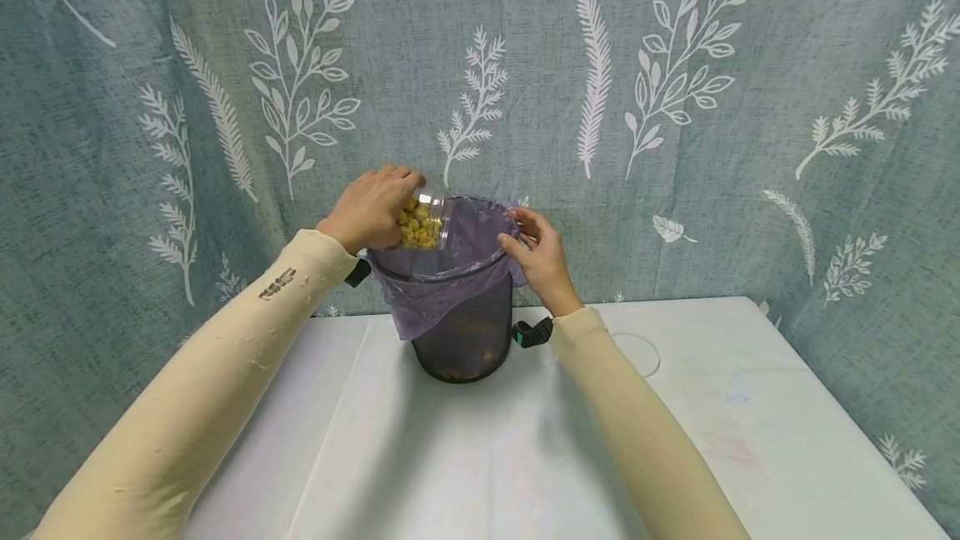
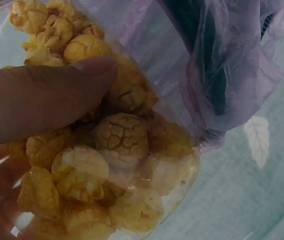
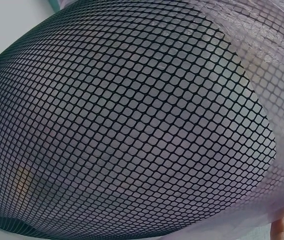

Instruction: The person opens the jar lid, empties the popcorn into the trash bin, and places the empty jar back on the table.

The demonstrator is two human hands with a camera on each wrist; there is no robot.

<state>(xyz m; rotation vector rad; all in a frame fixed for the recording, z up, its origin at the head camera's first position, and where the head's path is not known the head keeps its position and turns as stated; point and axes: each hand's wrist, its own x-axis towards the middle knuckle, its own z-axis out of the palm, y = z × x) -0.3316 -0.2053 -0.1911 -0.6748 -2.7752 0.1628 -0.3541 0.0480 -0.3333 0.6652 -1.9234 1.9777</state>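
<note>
My left hand (image 1: 378, 208) grips a clear plastic jar (image 1: 444, 219), tipped on its side over the trash can's left rim, its mouth end toward the right. Yellow caramel popcorn (image 1: 418, 225) lies inside it; the left wrist view shows the thumb across the jar's wall. Beneath stands a black mesh trash can (image 1: 468, 336), lined with a translucent purple trash bag (image 1: 420, 298) folded over the rim. My right hand (image 1: 546, 261) holds the can's right rim with the bag over it, thumb toward the front and fingers farther back.
The can stands on a white-covered table (image 1: 450, 457), near its back edge. A grey-green curtain (image 1: 540, 40) with white leaf prints hangs close behind. Through the mesh, yellowish patches (image 3: 23, 182) show low in the can. A thin white ring (image 1: 657, 357) lies right of it.
</note>
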